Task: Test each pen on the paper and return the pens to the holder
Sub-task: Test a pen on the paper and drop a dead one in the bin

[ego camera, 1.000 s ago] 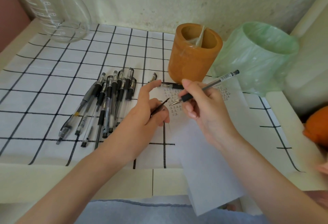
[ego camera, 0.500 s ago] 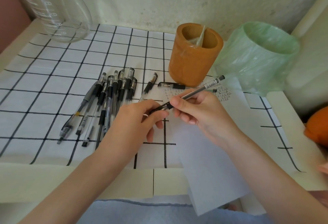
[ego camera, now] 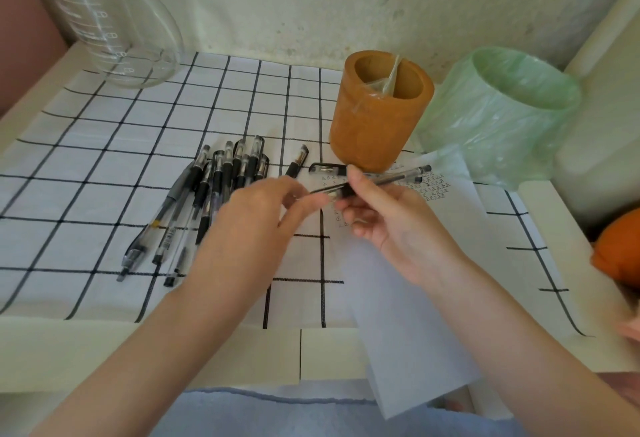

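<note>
My right hand (ego camera: 388, 225) grips a clear black-ink pen (ego camera: 394, 178) that lies almost level above the white paper (ego camera: 415, 284). At the pen's tip end my left hand (ego camera: 256, 225) pinches a black pen cap (ego camera: 322, 190). Small test marks cover the paper's far end. The orange-brown pen holder (ego camera: 377, 114) stands just behind the hands, with only clear plastic wrap inside. A pile of several black pens (ego camera: 204, 201) lies on the checked cloth to the left. One more pen (ego camera: 298, 162) and a loose cap (ego camera: 327, 169) lie near the holder's base.
A large glass measuring jug (ego camera: 114, 20) stands at the back left. A bin lined with a green bag (ego camera: 502, 117) sits right of the holder. An orange object (ego camera: 620, 249) is at the right edge. The paper hangs over the table's front edge (ego camera: 207, 353).
The pen swung from a steep tilt to nearly level and lower. My left hand came up to the pen's tip with the cap.
</note>
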The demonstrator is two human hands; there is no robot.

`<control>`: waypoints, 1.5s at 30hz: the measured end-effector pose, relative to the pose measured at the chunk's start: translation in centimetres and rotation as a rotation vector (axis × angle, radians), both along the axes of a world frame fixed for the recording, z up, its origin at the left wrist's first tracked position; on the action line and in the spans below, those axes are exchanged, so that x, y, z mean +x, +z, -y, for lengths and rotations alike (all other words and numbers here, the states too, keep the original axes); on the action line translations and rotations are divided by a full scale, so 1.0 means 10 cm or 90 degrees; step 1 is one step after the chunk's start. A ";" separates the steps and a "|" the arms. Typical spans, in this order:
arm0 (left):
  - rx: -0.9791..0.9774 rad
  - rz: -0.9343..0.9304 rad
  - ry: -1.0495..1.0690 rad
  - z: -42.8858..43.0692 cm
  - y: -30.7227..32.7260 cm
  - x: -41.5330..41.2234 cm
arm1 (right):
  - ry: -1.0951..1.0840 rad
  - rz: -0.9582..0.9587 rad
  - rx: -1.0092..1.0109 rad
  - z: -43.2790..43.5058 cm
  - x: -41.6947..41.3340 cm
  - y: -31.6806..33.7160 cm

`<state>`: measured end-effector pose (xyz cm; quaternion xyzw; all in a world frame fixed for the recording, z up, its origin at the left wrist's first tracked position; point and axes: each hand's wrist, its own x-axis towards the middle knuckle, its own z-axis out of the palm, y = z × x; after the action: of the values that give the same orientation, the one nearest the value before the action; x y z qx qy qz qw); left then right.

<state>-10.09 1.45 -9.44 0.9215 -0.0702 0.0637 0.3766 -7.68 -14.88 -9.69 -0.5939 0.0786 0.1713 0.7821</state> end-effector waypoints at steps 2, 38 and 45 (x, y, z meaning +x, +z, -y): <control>0.131 0.074 0.048 -0.06 -0.05 0.01 | -0.020 -0.058 0.030 0.07 0.03 0.03; -0.136 0.049 -0.058 0.00 0.06 -0.03 | -0.030 0.448 -0.246 0.07 -0.01 0.02; -0.148 -0.005 -0.184 0.06 0.03 -0.05 | 0.073 0.313 -0.121 0.00 -0.05 0.07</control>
<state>-10.62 0.83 -9.16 0.8525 -0.1924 0.0131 0.4859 -8.16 -14.85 -8.98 -0.6919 -0.1316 0.0578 0.7076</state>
